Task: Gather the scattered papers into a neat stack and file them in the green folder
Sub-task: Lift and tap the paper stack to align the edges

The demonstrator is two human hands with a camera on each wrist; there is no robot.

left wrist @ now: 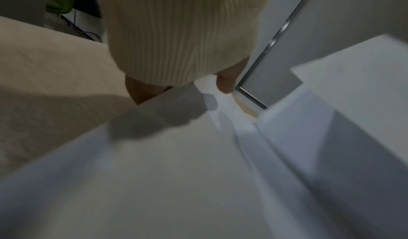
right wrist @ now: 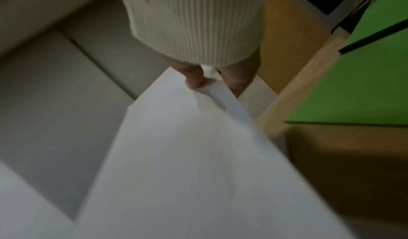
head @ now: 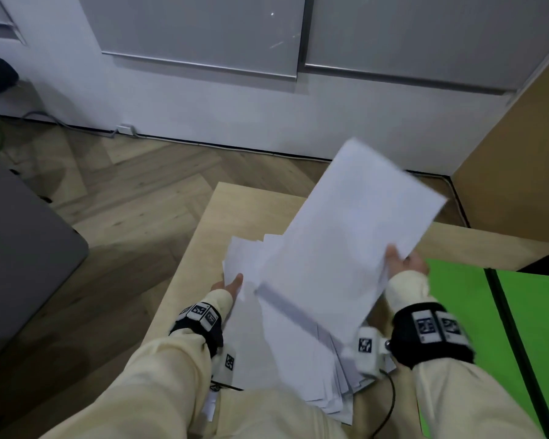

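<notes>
Loose white papers (head: 286,350) lie fanned in a pile on the pale wooden table (head: 235,217). My right hand (head: 403,263) pinches the right edge of a lifted batch of sheets (head: 355,236), which is tilted up over the pile. In the right wrist view my thumb (right wrist: 194,79) sits on top of these sheets (right wrist: 187,155) with fingers beneath. My left hand (head: 230,285) holds the pile's left edge, thumb (left wrist: 225,84) on top of the paper (left wrist: 176,173). The green folder (head: 457,327) lies flat to the right of the pile, also in the right wrist view (right wrist: 364,86).
A black elastic band (head: 504,312) runs across the folder. A dark object (head: 545,264) sits at the table's far right. A wooden panel (head: 520,153) rises on the right, and grey furniture (head: 19,248) stands on the left beyond the table edge.
</notes>
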